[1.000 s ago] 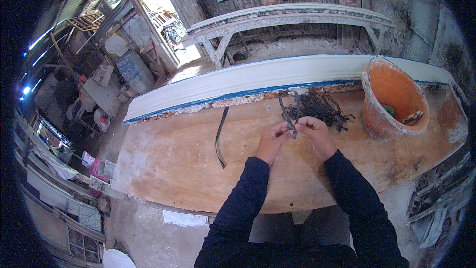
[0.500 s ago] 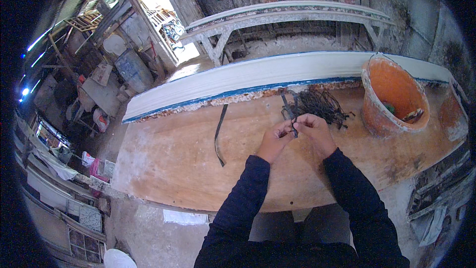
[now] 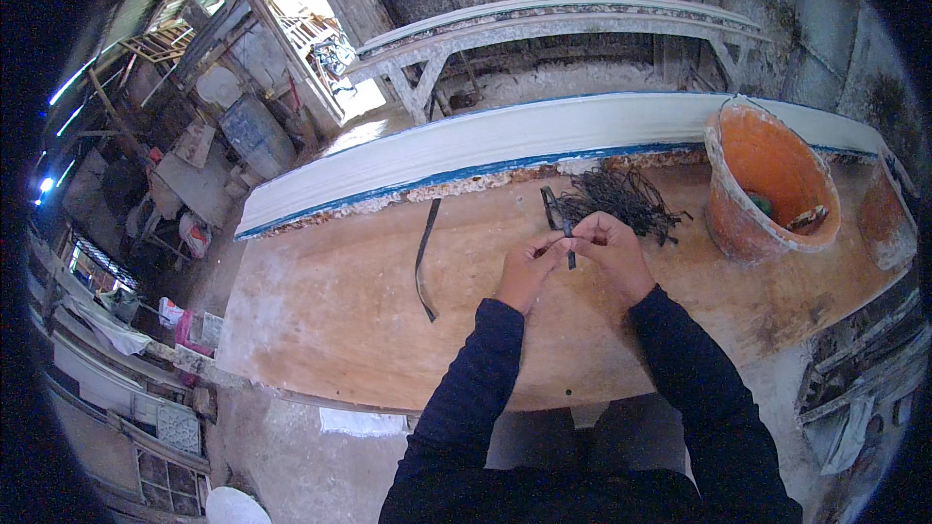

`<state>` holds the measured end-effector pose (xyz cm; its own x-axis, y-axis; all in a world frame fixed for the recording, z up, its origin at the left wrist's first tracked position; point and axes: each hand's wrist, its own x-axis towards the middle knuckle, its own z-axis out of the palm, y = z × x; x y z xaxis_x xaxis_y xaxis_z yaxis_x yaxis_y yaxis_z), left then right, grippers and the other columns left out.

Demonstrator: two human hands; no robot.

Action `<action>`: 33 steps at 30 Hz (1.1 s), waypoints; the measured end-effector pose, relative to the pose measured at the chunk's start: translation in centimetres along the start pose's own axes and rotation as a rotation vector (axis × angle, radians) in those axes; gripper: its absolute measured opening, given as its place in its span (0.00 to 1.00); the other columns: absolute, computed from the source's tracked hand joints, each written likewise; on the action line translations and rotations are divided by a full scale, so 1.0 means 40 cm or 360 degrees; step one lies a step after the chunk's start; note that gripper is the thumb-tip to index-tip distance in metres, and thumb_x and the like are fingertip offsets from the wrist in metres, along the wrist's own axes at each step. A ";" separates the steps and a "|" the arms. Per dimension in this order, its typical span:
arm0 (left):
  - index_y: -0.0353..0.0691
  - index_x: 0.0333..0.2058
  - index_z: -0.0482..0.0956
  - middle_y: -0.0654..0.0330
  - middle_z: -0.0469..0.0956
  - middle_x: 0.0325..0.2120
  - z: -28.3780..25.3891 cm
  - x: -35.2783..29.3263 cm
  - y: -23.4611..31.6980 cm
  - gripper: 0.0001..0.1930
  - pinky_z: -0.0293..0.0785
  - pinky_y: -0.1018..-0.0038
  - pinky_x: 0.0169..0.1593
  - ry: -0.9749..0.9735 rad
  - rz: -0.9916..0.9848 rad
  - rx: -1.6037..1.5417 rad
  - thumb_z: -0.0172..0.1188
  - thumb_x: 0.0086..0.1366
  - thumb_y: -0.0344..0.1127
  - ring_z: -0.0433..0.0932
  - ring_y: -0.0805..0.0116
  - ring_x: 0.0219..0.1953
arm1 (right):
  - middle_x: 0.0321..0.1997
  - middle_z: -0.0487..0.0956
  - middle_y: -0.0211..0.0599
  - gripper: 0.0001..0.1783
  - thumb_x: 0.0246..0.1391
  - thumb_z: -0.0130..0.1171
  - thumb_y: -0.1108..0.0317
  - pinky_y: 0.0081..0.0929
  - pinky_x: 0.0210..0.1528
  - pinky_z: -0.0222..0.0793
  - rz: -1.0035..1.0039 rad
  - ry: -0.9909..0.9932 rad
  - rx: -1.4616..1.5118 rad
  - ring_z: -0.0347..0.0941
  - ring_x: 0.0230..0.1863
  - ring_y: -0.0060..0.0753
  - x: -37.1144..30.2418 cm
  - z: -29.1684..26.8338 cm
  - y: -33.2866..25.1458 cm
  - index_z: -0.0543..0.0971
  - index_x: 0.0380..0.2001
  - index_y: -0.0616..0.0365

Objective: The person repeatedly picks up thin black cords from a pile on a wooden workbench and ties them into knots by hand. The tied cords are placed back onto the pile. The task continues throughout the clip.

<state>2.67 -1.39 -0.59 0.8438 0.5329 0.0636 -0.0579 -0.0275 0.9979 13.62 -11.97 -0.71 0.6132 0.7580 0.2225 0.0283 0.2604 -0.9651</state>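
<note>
Little has shifted since the earlier frames: both hands stay together over the middle of the worktop (image 3: 320, 320), perhaps a touch nearer the person's body, and the pieces around them lie where they did.

Both forearms, in dark blue sleeves, come up from the lower edge and meet. The left hand (image 3: 525, 270) and the right hand (image 3: 610, 250) are pressed close, fingertips touching, and between them they pinch a short dark strip (image 3: 569, 245) that pokes out a little above and below the fingers (how each finger lies on it is too small to tell). The strip stands roughly upright, held just above the wood.

Just beyond the hands, touching the far side of the pale wooden worktop, lies a tangled pile of dark strips (image 3: 621, 199). To the left of the hands, well apart from them, a single long dark strip (image 3: 423, 262) lies on the wood, running from the far edge toward the person with a slight curve.

To the right stands an orange bucket (image 3: 767, 184), tilted a little toward the camera, with small bits lying inside. Along the far edge of the worktop runs a long white plank with a blue edge (image 3: 466, 150). Behind it stands a pale wooden trestle bench (image 3: 544, 24).
</note>
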 end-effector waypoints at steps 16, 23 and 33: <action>0.37 0.29 0.75 0.65 0.75 0.24 -0.016 0.007 -0.004 0.07 0.72 0.81 0.30 -0.0078 -0.0198 -0.0456 0.57 0.56 0.35 0.72 0.79 0.24 | 0.21 0.72 0.27 0.06 0.44 0.59 0.71 0.18 0.28 0.65 -0.0300 0.0025 -0.0677 0.67 0.26 0.16 -0.017 0.015 -0.022 0.72 0.22 0.59; 0.38 0.28 0.76 0.65 0.75 0.23 -0.026 0.016 -0.018 0.07 0.69 0.83 0.28 0.0062 -0.0145 -0.0441 0.56 0.57 0.36 0.71 0.79 0.23 | 0.28 0.77 0.33 0.04 0.45 0.54 0.74 0.22 0.26 0.67 -0.0577 -0.0053 -0.0803 0.71 0.24 0.27 -0.020 0.023 -0.017 0.76 0.28 0.57; 0.41 0.26 0.75 0.67 0.74 0.21 -0.026 0.016 -0.014 0.07 0.68 0.83 0.27 0.0151 -0.0139 -0.0442 0.56 0.57 0.37 0.71 0.80 0.22 | 0.23 0.77 0.36 0.09 0.42 0.55 0.71 0.28 0.29 0.65 -0.0589 -0.0063 -0.1188 0.70 0.20 0.34 -0.032 0.027 -0.028 0.79 0.31 0.49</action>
<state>2.68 -0.17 -1.11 0.7991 0.6001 -0.0363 -0.1419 0.2470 0.9586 11.95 -12.58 0.22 0.4336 0.7253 0.5348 0.7472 0.0424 -0.6633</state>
